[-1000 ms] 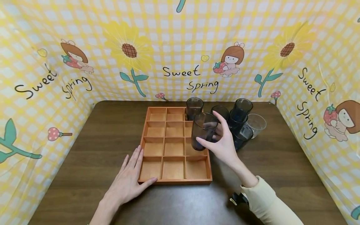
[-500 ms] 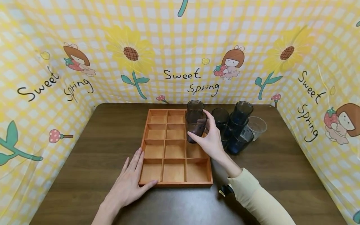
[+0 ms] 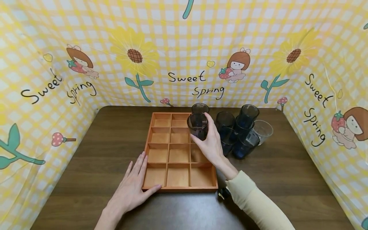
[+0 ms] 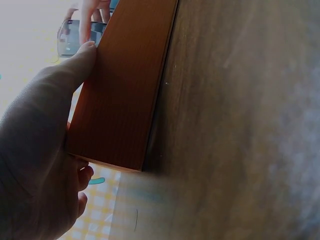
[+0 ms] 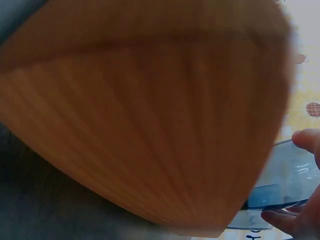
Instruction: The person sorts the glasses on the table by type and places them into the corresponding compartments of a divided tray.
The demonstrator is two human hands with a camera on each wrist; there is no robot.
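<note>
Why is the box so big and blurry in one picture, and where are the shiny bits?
Right wrist view: the box looks huge, soft and bent, probably because it's so close, and white glints show on the glass; left wrist view: the top left is washed-out white; head view: pale sheen on the table near the box.
</note>
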